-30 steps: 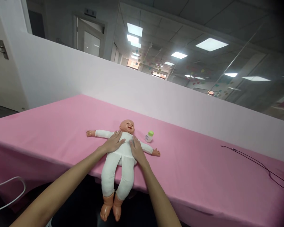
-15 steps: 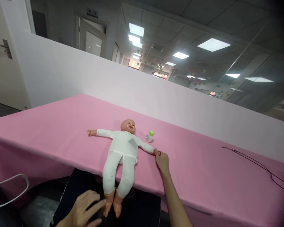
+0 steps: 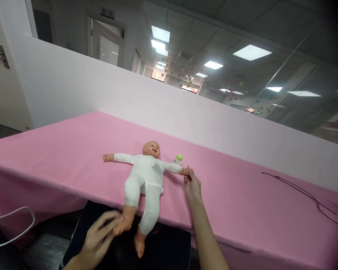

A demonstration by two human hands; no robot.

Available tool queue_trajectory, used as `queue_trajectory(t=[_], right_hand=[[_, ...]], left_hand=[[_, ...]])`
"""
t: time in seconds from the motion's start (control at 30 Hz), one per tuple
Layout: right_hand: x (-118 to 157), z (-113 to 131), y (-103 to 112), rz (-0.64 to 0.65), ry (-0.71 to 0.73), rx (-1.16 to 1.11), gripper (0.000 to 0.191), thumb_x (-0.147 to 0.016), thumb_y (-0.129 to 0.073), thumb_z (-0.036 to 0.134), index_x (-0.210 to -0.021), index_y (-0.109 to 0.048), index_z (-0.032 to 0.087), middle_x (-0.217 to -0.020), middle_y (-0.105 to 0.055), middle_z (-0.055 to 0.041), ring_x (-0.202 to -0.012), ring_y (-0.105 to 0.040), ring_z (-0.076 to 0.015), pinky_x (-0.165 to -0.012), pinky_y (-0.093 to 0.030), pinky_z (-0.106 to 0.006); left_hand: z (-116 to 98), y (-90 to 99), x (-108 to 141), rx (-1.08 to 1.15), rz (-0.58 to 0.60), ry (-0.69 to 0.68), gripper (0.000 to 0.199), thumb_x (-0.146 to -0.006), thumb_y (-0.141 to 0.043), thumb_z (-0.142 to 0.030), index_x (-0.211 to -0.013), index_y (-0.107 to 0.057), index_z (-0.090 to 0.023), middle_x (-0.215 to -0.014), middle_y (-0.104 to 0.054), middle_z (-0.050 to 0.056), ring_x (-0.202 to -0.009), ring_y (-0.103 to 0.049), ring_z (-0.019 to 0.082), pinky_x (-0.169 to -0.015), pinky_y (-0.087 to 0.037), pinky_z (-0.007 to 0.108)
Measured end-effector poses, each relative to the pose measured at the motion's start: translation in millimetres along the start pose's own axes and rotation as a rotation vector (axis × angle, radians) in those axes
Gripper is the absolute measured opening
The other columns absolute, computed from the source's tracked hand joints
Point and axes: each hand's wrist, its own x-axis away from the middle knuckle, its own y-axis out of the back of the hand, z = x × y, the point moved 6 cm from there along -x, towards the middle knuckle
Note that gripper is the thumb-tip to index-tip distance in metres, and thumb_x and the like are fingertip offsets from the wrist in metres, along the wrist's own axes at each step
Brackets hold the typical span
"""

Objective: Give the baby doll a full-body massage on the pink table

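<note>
A baby doll in a white cloth suit lies on its back on a pink-covered table, legs hanging over the front edge. My right hand is closed around the doll's hand on the right side, and that arm is lifted a little. At the near edge my left hand grips the doll's foot on the left side, which is raised with the knee bent; the fingers are somewhat blurred. The doll's other foot hangs free. Behind the lifted arm stands a small clear bottle with a green cap, partly hidden.
A thin black cable lies on the table at the right. A white wall with glass above it runs along the back. At the lower left is a white looped frame. My dark-trousered lap is under the table edge.
My left hand has taken hold of the doll's left-side foot and raised it, bending the knee. My right hand has lifted the doll's hand slightly, so the arm now covers part of the bottle.
</note>
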Motion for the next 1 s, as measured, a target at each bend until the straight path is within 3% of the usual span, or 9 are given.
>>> queue_trajectory(t=[0.13,0.3,0.37,0.47,0.57,0.67,0.77,0.83,1.0], right_hand=[[23.0,23.6,-70.8,0.273,0.166,0.272,0.039,-0.075,-0.085,0.055,-0.080,-0.080,0.017,-0.062,-0.063,-0.0005,-0.054,-0.047,-0.0119,-0.049,-0.040,-0.026],[60.7,7.3,-131.7,0.658,0.256,0.544,0.036,-0.084,-0.075,0.053,-0.076,-0.081,0.018,-0.070,-0.072,-0.0037,-0.061,-0.056,-0.0160,-0.055,-0.042,-0.027],[50.9,5.0,-126.3,0.601,0.243,0.517,0.037,-0.082,-0.076,0.054,-0.073,-0.080,0.018,-0.068,-0.071,-0.0033,-0.061,-0.056,-0.0161,-0.055,-0.043,-0.028],[12.1,5.9,-87.5,0.318,0.138,0.362,0.038,-0.073,-0.083,0.054,-0.071,-0.077,0.016,-0.061,-0.066,-0.0011,-0.054,-0.049,-0.0128,-0.051,-0.040,-0.027],[-20.1,-3.6,-30.8,-0.049,0.007,0.184,0.036,-0.064,-0.091,0.047,-0.067,-0.070,0.017,-0.061,-0.065,0.0000,-0.053,-0.047,-0.0109,-0.049,-0.041,-0.026],[-27.3,-20.7,7.5,-0.226,-0.071,0.152,0.038,-0.062,-0.092,0.043,-0.060,-0.063,0.019,-0.053,-0.057,0.0031,-0.048,-0.045,-0.0104,-0.043,-0.037,-0.025],[-24.0,-24.0,14.7,-0.228,-0.072,0.167,0.039,-0.064,-0.091,0.045,-0.060,-0.062,0.020,-0.051,-0.055,0.0038,-0.047,-0.046,-0.0110,-0.042,-0.036,-0.025],[-21.1,-12.5,4.0,-0.178,-0.029,0.152,0.037,-0.066,-0.090,0.048,-0.065,-0.067,0.019,-0.057,-0.060,0.0015,-0.051,-0.050,-0.0125,-0.046,-0.042,-0.027],[9.7,31.9,-65.0,0.253,0.212,0.289,0.040,-0.074,-0.085,0.056,-0.084,-0.081,0.018,-0.065,-0.065,-0.0013,-0.054,-0.049,-0.0132,-0.051,-0.044,-0.029]], left_hand=[[30.8,-0.6,-92.4,0.154,-0.138,0.363,0.018,-0.099,-0.065,-0.031,-0.108,-0.078,-0.022,-0.108,-0.073,0.008,-0.103,-0.071,0.023,-0.087,-0.060,0.030],[72.4,-47.6,-164.6,0.470,0.090,0.577,0.036,-0.096,-0.065,-0.049,-0.097,-0.078,-0.016,-0.104,-0.077,0.011,-0.104,-0.070,0.029,-0.094,-0.055,0.039],[77.7,-47.3,-162.5,0.485,0.101,0.596,0.038,-0.095,-0.066,-0.051,-0.096,-0.079,-0.015,-0.103,-0.077,0.011,-0.103,-0.070,0.029,-0.093,-0.054,0.039],[67.2,-19.1,-132.0,0.381,0.071,0.531,0.032,-0.095,-0.069,-0.048,-0.102,-0.080,-0.019,-0.108,-0.074,0.010,-0.106,-0.068,0.027,-0.092,-0.054,0.036],[45.8,13.5,-74.9,0.334,0.139,0.473,0.026,-0.096,-0.068,-0.044,-0.104,-0.082,-0.024,-0.105,-0.071,0.009,-0.099,-0.069,0.025,-0.083,-0.056,0.031],[34.1,28.6,-8.7,0.339,0.271,0.504,0.025,-0.096,-0.068,-0.045,-0.101,-0.083,-0.025,-0.096,-0.071,0.008,-0.087,-0.070,0.023,-0.078,-0.058,0.030],[36.4,32.5,33.0,0.322,0.259,0.575,0.027,-0.095,-0.070,-0.046,-0.106,-0.084,-0.026,-0.093,-0.072,0.007,-0.084,-0.072,0.023,-0.077,-0.060,0.031],[38.3,30.9,33.2,0.312,0.211,0.588,0.026,-0.094,-0.071,-0.045,-0.108,-0.084,-0.027,-0.092,-0.072,0.007,-0.083,-0.072,0.023,-0.076,-0.059,0.030],[43.4,14.5,-48.5,0.316,0.028,0.559,0.026,-0.095,-0.070,-0.045,-0.105,-0.083,-0.025,-0.095,-0.067,0.006,-0.087,-0.067,0.021,-0.073,-0.055,0.027]])
